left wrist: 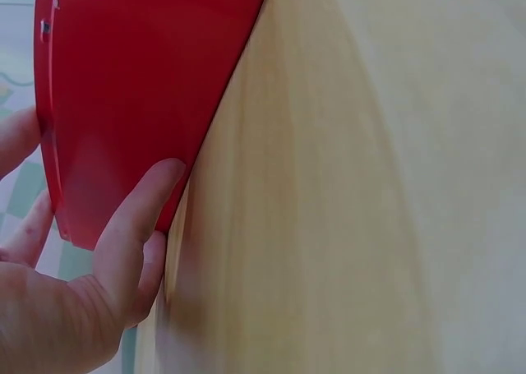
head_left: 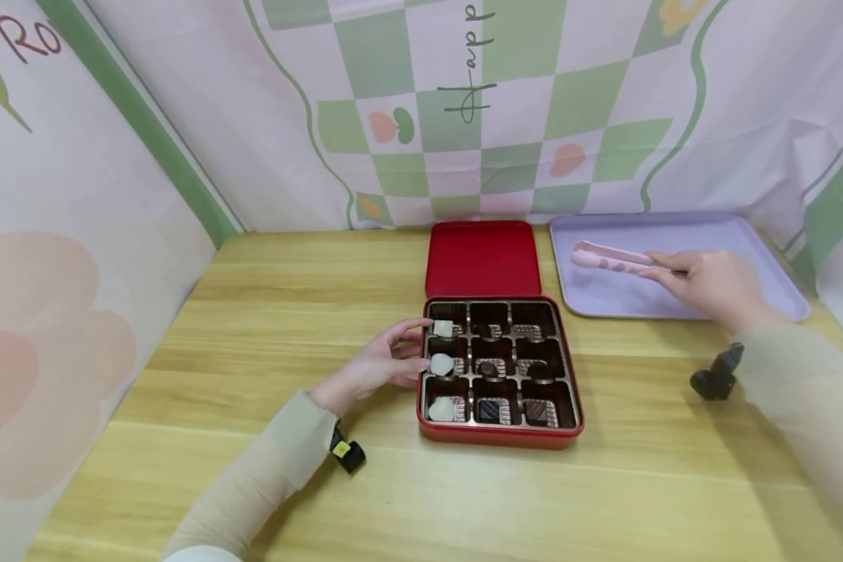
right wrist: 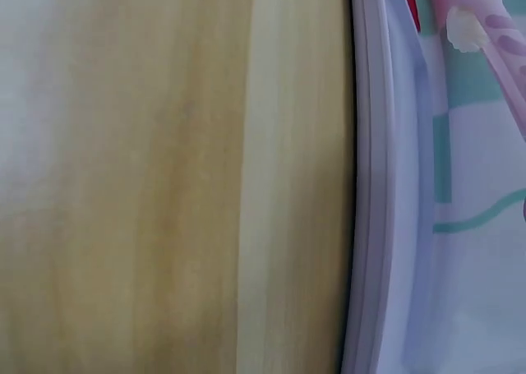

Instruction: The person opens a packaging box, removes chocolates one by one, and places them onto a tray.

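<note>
My left hand touches the left side of an open red tin, its thumb and fingers spread against the wall in the left wrist view. The tin's dark divided insert holds chocolates: white pieces such as a square one in the left column, dark ones such as a striped square elsewhere. Above the lavender tray, my right hand grips pink tongs. A small cream-white piece shows at the tongs' tips in the right wrist view; the right hand is almost out of that view.
The tin's red lid lies open behind it, beside the tray. A wooden table lies under everything. Printed cloth hangs along the back and left sides. Dark wrist-worn devices sit on both wrists.
</note>
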Demonstrator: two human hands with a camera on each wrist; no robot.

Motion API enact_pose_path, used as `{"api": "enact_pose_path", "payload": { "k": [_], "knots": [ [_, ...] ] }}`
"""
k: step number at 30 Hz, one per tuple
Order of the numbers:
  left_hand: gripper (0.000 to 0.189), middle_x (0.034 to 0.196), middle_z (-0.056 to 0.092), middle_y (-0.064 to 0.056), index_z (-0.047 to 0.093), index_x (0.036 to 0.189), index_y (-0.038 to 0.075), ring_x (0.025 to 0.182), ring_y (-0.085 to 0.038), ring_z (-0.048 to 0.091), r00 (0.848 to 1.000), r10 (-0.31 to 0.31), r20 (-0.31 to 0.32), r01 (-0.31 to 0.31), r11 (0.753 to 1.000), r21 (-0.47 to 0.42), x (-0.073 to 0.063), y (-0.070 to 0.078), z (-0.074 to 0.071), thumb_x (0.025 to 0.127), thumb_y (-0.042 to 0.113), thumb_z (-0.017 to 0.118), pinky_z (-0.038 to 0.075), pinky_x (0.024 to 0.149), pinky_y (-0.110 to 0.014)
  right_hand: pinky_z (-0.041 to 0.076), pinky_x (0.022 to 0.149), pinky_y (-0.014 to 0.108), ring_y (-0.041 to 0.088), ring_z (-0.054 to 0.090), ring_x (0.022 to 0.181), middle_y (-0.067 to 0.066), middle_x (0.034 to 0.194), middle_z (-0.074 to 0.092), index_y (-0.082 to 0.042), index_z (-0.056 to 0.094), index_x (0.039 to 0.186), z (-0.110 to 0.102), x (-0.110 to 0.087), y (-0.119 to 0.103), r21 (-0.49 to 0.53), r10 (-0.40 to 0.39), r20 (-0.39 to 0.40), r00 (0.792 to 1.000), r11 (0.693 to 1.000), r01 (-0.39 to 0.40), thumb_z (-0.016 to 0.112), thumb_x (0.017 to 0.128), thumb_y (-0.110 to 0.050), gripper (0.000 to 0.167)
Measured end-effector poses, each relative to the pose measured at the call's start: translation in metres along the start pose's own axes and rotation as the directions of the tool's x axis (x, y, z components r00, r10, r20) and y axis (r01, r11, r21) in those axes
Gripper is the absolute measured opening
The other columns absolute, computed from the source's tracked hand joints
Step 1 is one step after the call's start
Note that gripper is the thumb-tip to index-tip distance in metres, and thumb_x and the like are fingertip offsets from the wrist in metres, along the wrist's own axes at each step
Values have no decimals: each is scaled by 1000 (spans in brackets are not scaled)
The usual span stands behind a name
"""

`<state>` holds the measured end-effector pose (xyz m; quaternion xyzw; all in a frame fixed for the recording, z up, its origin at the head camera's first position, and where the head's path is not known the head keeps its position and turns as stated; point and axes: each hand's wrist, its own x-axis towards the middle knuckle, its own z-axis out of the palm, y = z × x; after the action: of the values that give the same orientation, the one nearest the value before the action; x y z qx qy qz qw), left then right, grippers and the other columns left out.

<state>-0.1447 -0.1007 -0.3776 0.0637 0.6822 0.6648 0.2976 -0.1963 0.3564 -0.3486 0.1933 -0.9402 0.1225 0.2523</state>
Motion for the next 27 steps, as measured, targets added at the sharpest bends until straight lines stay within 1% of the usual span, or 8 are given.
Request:
{"api": "enact_pose_path", "payload": {
  "k": [2, 4, 6, 13, 17, 20, 24, 27],
  "knots": [
    [66, 142, 35, -19, 35, 145, 17, 125, -34, 43, 1000, 2, -1, -2, 1000, 3, 0, 0, 0, 88, -6, 58, 57, 82, -46, 21, 35, 27, 13, 26, 39, 7, 42, 51, -7, 73, 104, 0, 2, 1, -7, 59, 47, 997, 998, -59, 74, 79, -30, 34],
    [65, 141, 35, -19, 35, 145, 18, 125, -34, 44, 1000, 5, -3, -5, 1000, 4, 1, -1, -1, 88, -6, 58, 58, 82, -46, 21, 35, 28, 14, 25, 40, 1, 36, 41, -8, 71, 108, 0, 4, 2, -19, 111, 98, 989, 994, -109, 73, 80, -30, 35],
    [65, 142, 35, -18, 36, 145, 18, 125, -34, 44, 1000, 3, -4, -3, 1000, 5, 1, 0, -1, 88, -6, 58, 58, 82, -46, 23, 35, 30, 16, 29, 40, -1, 36, 39, -8, 70, 110, 2, 6, 4, -32, 146, 144, 979, 989, -142, 71, 82, -34, 38],
    [66, 142, 35, -19, 35, 145, 18, 125, -35, 44, 1000, -8, 1, 8, 1000, 3, 0, 0, 1, 88, -6, 58, 57, 82, -46, 34, 40, 36, 21, 43, 44, 5, 43, 50, -9, 67, 115, 12, 8, 12, -83, 205, 270, 941, 978, -189, 67, 83, -46, 48],
    [66, 142, 34, -20, 34, 146, 17, 126, -36, 44, 1000, 1, 4, -1, 1000, 5, -1, -1, 1, 89, -6, 58, 57, 82, -46, 36, 40, 37, 26, 50, 50, 20, 62, 62, -11, 65, 118, 17, 9, 13, -104, 229, 324, 918, 973, -206, 63, 86, -50, 51],
    [66, 143, 34, -20, 34, 146, 17, 126, -36, 44, 1000, 5, 7, -5, 1000, 5, 0, -2, 0, 89, -6, 58, 58, 81, -46, 37, 41, 38, 29, 53, 54, 27, 74, 65, -10, 64, 119, 18, 10, 13, -106, 232, 344, 910, 972, -208, 61, 87, -51, 52],
    [66, 142, 34, -20, 34, 145, 16, 126, -35, 44, 1000, 13, 9, -13, 1000, 3, 1, -3, -1, 88, -6, 58, 58, 80, -46, 39, 42, 40, 30, 54, 56, 22, 66, 63, -9, 62, 121, 19, 10, 14, -99, 235, 362, 902, 972, -214, 59, 88, -52, 54],
    [66, 143, 34, -20, 34, 146, 16, 127, -36, 43, 1000, 10, 7, -10, 1000, -2, 1, -2, -1, 88, -6, 58, 58, 81, -46, 39, 43, 39, 29, 52, 56, 13, 57, 58, -10, 60, 124, 19, 11, 13, -99, 241, 380, 893, 970, -220, 56, 88, -55, 58]
  ]
}}
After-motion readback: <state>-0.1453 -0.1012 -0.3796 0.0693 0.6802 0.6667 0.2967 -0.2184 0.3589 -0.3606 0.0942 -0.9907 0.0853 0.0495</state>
